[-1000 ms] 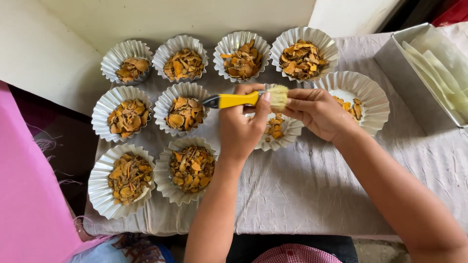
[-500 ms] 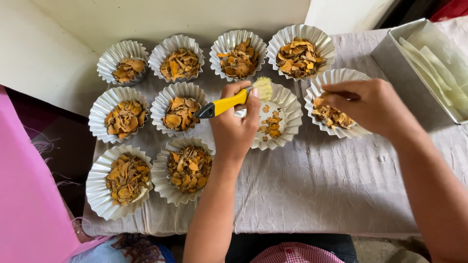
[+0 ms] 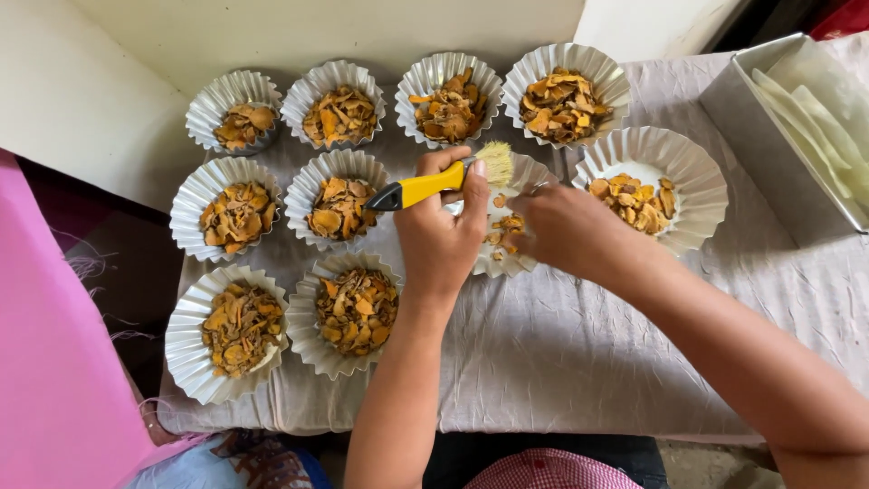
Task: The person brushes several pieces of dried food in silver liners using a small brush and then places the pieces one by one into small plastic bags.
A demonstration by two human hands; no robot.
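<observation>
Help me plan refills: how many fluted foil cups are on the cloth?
10. Back row, four. Middle row, four, one partly hidden behind the hands. Front row, two.

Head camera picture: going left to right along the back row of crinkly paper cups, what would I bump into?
First paper cup → second paper cup → third paper cup → fourth paper cup, all holding orange-yellow dried slices → metal tray with pale strips at the far right.

Left hand [image 3: 441, 237] fisted, right hand [image 3: 563, 234] palm down, forearms converging
</observation>
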